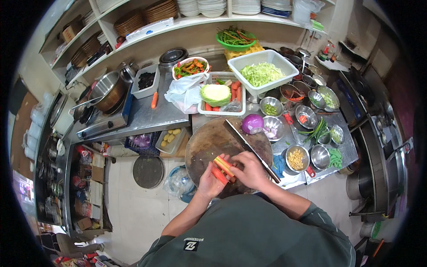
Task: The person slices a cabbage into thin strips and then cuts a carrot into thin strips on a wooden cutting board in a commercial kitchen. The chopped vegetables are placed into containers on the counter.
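My left hand is cupped around cut carrot pieces, some showing a paler, yellowish inner face. The fingertips of my right hand are on the same pieces from the right side. Both hands are over the near part of a round wooden chopping board. A cleaver lies across the board's right side, its handle pointing toward me beside my right forearm. At the board's far right edge sits a cut purple onion. More carrot pieces are partly hidden under my hands.
Beyond the board stand a white basket with a cabbage and carrots, and a tub of shredded cabbage. Several metal bowls crowd the right, including one of chopped yellowish pieces. A pot sits on a burner at left.
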Tool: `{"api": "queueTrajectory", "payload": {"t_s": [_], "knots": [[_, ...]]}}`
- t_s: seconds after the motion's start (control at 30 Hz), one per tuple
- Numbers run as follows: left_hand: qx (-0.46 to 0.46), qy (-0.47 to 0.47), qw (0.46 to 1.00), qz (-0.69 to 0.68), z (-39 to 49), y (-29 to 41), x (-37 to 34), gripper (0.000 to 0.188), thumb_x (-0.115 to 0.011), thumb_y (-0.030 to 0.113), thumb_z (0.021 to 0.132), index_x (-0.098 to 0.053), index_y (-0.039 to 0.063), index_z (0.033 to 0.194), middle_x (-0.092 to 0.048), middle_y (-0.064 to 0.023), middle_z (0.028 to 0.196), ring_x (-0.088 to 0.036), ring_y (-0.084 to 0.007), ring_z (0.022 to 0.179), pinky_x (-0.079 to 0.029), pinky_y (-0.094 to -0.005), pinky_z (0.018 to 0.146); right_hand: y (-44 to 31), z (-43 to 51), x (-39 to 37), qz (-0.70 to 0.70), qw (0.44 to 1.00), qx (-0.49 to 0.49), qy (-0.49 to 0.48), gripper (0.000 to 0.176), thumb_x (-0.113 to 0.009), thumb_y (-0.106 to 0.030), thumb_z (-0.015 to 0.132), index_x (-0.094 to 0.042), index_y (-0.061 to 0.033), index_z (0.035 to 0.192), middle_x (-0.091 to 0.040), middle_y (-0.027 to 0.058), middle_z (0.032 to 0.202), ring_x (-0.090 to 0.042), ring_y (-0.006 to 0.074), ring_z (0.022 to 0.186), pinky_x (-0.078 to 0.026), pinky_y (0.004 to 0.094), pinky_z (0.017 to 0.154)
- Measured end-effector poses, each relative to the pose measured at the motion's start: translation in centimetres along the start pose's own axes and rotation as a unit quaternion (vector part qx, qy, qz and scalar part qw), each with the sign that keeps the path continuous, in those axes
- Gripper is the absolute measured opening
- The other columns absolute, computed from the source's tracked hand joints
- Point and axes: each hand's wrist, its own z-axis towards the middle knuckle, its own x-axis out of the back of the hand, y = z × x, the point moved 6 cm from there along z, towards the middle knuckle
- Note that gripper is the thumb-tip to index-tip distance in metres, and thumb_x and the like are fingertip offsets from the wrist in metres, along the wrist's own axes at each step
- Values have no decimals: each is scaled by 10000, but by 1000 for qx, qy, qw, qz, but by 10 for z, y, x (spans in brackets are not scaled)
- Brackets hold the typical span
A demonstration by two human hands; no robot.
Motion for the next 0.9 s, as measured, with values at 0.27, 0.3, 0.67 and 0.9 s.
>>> {"api": "queueTrajectory", "payload": {"t_s": [0.27,0.3,0.67,0.9], "knots": [[3,-68,998,-9,-1,-4,-8,686,-333,606,1093,-324,181,1631,-392,-82,1640,-420,-278,1473,-372,-489,1200,12,0,-30,98,992,-55,56,122,-724,-97,923,-741,18,961,-729,181,878,-697,288,790,-541,421,726],[-4,-28,1000,-1,-1,-4,-4,697,-324,624,1087,-318,190,1633,-391,-88,1639,-422,-282,1471,-367,-495,1204,15,-1,-36,126,989,-69,22,128,-719,-103,927,-741,17,964,-728,184,874,-701,284,782,-542,416,723],[-35,9,999,23,4,0,-2,710,-238,638,1090,-319,187,1632,-425,-132,1621,-431,-315,1461,-345,-504,1221,31,-12,-58,132,987,-85,10,171,-705,-147,960,-706,11,1027,-708,168,883,-699,265,720,-548,423,669],[-65,30,989,128,8,1,-6,713,-219,613,1103,-297,156,1645,-438,-130,1608,-465,-295,1424,-387,-472,1195,48,-23,-84,361,887,-254,-139,184,-704,-183,1006,-656,-22,1080,-695,45,878,-637,88,678,-498,245,514]]}}
